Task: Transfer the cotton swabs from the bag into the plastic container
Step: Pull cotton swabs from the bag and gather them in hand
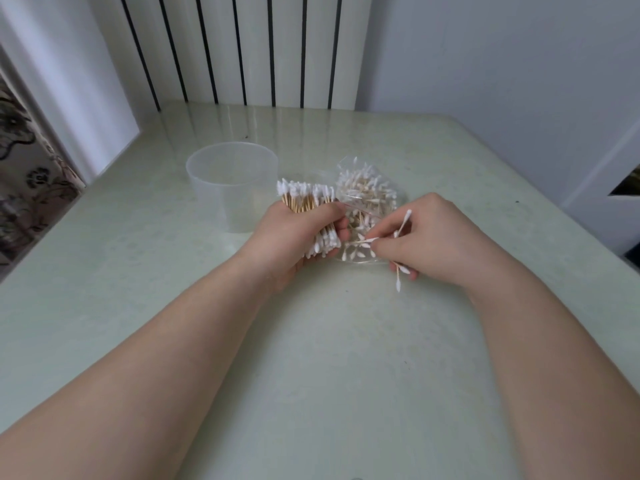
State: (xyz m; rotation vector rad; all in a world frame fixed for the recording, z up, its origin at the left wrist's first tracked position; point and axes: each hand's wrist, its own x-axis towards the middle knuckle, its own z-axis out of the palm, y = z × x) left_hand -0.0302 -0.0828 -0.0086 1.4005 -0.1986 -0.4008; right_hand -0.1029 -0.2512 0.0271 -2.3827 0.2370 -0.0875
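Note:
A clear plastic bag lies on the table, still holding many cotton swabs with white tips and wooden sticks. My left hand grips a thick bundle of cotton swabs just left of the bag. My right hand rests at the bag's near right edge, pinching a few loose swabs between its fingers. The translucent plastic container stands upright and looks empty, just beyond and left of my left hand.
The pale green table has its left edge near a patterned curtain. A white radiator stands behind the far edge. White walls close the right side.

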